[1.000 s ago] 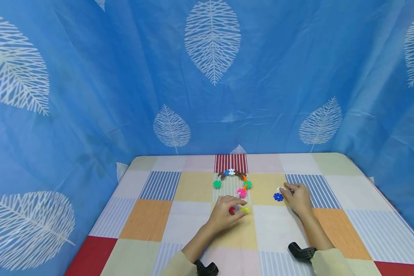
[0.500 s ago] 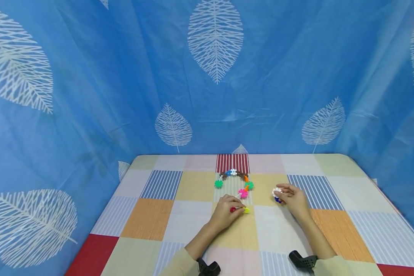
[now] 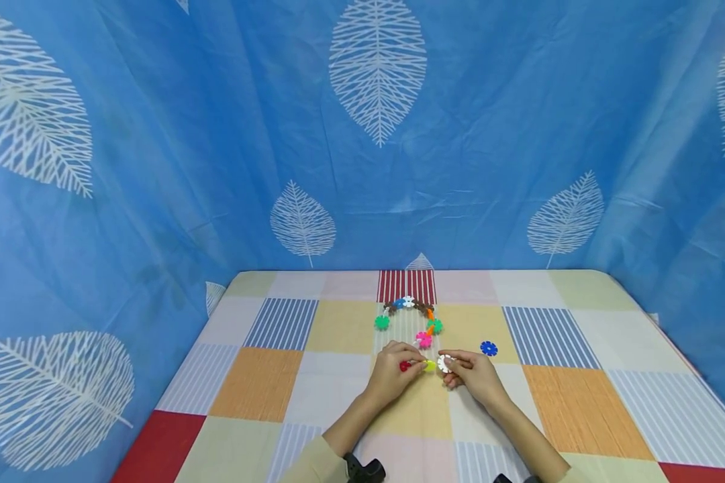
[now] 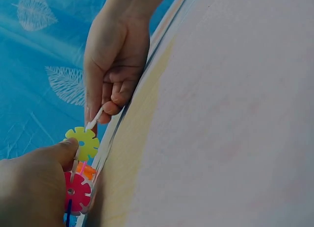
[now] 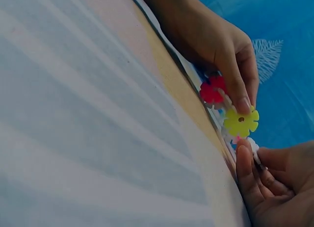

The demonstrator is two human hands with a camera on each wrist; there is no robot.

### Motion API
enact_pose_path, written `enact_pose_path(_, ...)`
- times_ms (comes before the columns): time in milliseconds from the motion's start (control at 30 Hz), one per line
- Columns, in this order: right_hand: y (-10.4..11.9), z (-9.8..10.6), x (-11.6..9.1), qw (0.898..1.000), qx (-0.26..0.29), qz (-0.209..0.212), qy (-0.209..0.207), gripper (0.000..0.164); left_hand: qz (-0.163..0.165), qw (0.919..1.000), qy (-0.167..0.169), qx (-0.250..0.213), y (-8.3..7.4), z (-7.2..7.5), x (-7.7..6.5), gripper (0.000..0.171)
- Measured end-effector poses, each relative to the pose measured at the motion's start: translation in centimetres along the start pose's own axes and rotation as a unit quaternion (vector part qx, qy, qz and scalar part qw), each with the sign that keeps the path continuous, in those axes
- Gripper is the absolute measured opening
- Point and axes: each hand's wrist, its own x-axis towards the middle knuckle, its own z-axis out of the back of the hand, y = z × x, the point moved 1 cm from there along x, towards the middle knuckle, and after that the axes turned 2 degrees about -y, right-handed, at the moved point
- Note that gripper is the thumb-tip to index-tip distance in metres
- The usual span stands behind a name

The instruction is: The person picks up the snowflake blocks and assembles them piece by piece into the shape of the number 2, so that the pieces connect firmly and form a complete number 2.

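My left hand [image 3: 391, 373] pinches the yellow notched plastic disc [image 4: 89, 149] between thumb and fingers. A red disc [image 5: 212, 91] is beside that hand, joined to the yellow one by a pale piece. Between the thumb and fingers of my right hand [image 3: 474, 380] is a white notched disc [image 3: 445, 363]. Seen edge-on in the left wrist view, the white disc [image 4: 94, 120] meets the yellow disc's rim; I cannot tell whether their slots are engaged. Beyond the hands, a curved chain of linked discs, including a pink disc [image 3: 423, 339] and green disc [image 3: 382, 323], lies on the cloth.
A loose blue disc [image 3: 489, 348] lies to the right of the hands on the patchwork tablecloth [image 3: 260, 382]. Behind the table hangs a blue curtain [image 3: 459, 168] with white leaf prints, which also runs along both sides.
My right hand has lifted the white disc from beside the blue disc and carried it left to the yellow disc. My left hand has closed its pinch, staying in place.
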Motion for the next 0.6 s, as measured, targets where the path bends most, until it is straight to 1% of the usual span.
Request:
enact_pose_path(133,0.0,-0.4,0.0,1.0,-0.006,0.008,0.013,0.032,0.008,0.9999,0.008,0.001,0.0,-0.1,-0.1,0.007)
enact_pose_path(300,0.1,-0.6,-0.1,1.0,0.006,0.005,0.022,0.03,0.013,0.9999,0.01,0.004,-0.1,-0.1,-0.2,0.007)
enact_pose_path(467,0.1,-1.1,0.1,0.999,0.028,-0.018,0.018,0.028,0.026,0.9996,-0.005,-0.009,-0.2,-0.2,-0.3,0.006)
enact_pose_path(600,0.3,-1.6,0.1,0.999,0.037,-0.024,0.012,0.027,0.043,0.9987,-0.016,-0.024,-0.2,-0.1,-0.2,0.007)
